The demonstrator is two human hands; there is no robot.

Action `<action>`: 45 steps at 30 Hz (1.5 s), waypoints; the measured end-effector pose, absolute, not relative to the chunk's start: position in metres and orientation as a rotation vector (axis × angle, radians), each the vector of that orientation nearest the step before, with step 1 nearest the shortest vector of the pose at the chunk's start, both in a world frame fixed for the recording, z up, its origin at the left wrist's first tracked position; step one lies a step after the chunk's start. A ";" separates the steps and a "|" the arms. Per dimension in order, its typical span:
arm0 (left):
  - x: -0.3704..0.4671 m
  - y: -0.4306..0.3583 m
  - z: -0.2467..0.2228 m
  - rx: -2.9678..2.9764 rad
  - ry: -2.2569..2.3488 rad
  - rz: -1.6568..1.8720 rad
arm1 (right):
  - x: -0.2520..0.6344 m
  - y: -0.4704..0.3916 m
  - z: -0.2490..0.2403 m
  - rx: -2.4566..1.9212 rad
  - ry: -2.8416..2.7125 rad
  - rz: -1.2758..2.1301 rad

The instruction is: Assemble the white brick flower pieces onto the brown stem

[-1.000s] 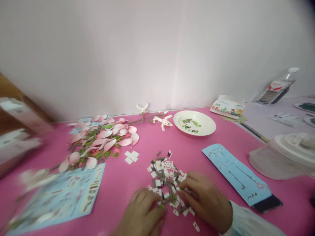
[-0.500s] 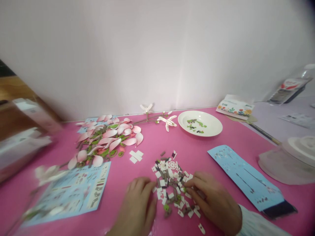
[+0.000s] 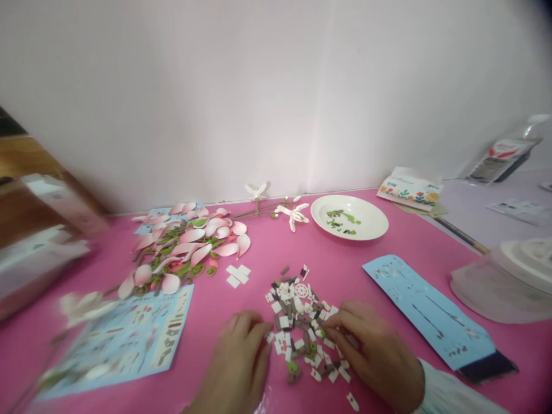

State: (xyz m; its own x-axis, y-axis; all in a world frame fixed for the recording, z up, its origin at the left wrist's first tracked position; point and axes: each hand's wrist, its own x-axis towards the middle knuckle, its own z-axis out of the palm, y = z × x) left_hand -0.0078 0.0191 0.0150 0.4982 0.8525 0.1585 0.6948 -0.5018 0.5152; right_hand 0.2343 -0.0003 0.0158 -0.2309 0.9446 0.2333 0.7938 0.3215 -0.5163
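Observation:
A loose heap of small white, brown, dark and green pieces [image 3: 302,328] lies on the pink table [image 3: 276,253]. At its left edge is my left hand [image 3: 239,359], fingers curled, with a small white piece at the fingertips; whether it is gripped I cannot make out. On the right edge of the heap rests my right hand [image 3: 373,348], its fingers bent down among the pieces, and what they hold, if anything, is hidden. Several flat white tiles [image 3: 238,275] lie together beyond my left hand.
Pink petals [image 3: 194,236] are piled at the left beside an instruction sheet [image 3: 129,333]. Behind are a white flower branch [image 3: 293,214] and a white plate [image 3: 375,224] with green bits. A blue booklet [image 3: 422,305] and a translucent container [image 3: 495,287] stand at the right.
My left hand has shifted very slightly left, and a white piece shows more clearly at its fingertips. My right hand has hardly moved.

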 end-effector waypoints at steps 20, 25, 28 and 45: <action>-0.010 0.024 0.014 2.225 1.311 0.623 | 0.231 0.003 0.012 -1.434 -2.085 0.301; -0.010 0.023 0.014 2.195 1.323 0.651 | 0.229 0.006 0.011 -1.396 -2.095 0.235; -0.010 0.023 0.014 2.211 1.305 0.666 | 0.229 0.008 0.009 -1.410 -2.149 0.144; -0.009 0.022 0.008 2.345 1.303 0.625 | 0.222 0.007 0.011 -1.339 -2.246 0.230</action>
State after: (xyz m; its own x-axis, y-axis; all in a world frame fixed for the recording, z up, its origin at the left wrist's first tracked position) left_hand -0.0086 0.0224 0.0080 0.4699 0.8613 0.1934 0.6896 -0.4950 0.5286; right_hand 0.2222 0.0068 0.0108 -0.3834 0.8593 0.3386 0.7726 0.4992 -0.3922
